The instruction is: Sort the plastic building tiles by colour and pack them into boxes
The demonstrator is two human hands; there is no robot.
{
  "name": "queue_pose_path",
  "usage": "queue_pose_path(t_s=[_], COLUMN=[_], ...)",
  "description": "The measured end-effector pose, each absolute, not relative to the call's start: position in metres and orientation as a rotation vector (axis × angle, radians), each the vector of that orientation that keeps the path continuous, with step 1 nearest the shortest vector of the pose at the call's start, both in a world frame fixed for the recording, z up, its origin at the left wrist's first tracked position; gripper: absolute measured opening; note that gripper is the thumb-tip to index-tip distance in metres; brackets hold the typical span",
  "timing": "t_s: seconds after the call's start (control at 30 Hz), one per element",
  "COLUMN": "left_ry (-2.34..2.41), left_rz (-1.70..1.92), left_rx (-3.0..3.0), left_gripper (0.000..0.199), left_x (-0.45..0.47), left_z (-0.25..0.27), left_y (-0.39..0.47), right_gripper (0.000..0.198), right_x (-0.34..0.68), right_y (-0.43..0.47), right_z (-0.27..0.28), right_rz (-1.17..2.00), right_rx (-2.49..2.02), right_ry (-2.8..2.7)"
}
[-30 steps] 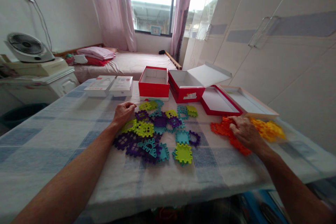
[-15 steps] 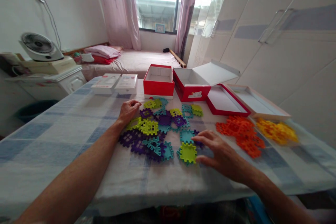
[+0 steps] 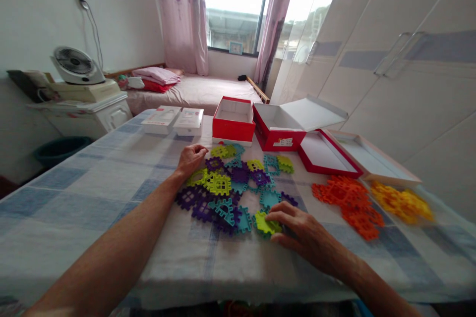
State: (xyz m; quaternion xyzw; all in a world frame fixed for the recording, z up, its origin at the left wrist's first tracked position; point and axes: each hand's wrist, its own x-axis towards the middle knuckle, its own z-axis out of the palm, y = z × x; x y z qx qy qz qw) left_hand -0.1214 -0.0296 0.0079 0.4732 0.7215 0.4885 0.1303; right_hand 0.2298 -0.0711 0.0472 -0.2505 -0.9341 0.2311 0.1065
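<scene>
My right hand has its fingers on top of a lime-green square tile with notched edges and its thumb at the near edge, gripping it. Beneath that tile a teal edge shows. Just beyond lie a teal square tile and a purple tile. My left hand rests on the table at the left side of a loose pile of purple, teal and lime tiles, fingers curled in, with nothing visible in them. A teal triangular tile lies on purple ones near the front of the pile.
Orange pieces and yellow pieces lie in heaps at the right. Behind stand an open red box, a lidded red box, shallow trays and two white boxes. A checked cloth covers the table.
My right hand has come from beside the lime-green tile onto it, covering its right side. My left hand stays beside the pile. The whole view has shifted slightly.
</scene>
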Motion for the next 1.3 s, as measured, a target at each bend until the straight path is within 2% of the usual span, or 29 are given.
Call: queue_pose_path(t_s=[0.3, 0.47, 0.67, 0.97, 1.17, 1.3], left_ry=[2.099, 2.105, 2.111, 2.112, 2.116, 2.120], left_rz=[1.415, 1.411, 1.416, 1.429, 1.426, 1.427], left_rx=[1.403, 1.426, 1.422, 1.432, 1.439, 1.439], left_gripper=[0.035, 0.034, 0.032, 0.029, 0.029, 0.029], left_x=[-0.121, -0.121, -0.121, -0.119, -0.121, -0.122], left_z=[0.009, 0.009, 0.007, 0.009, 0.006, 0.004], left_y=[-0.029, -0.030, -0.028, -0.029, -0.027, -0.025], right_gripper=[0.023, 0.022, 0.025, 0.019, 0.025, 0.022], right_x=[0.180, 0.139, 0.133, 0.142, 0.153, 0.158], right_y=[0.005, 0.053, 0.063, 0.062, 0.060, 0.057], right_z=[0.062, 0.059, 0.053, 0.056, 0.051, 0.057], right_rz=[0.493, 0.409, 0.326, 0.511, 0.583, 0.640], right_rx=[-1.108, -1.198, -1.239, -1.091, -1.072, -1.086], right_ry=[-2.346, -2.534, -2.641, -2.660, -2.389, -2.275])
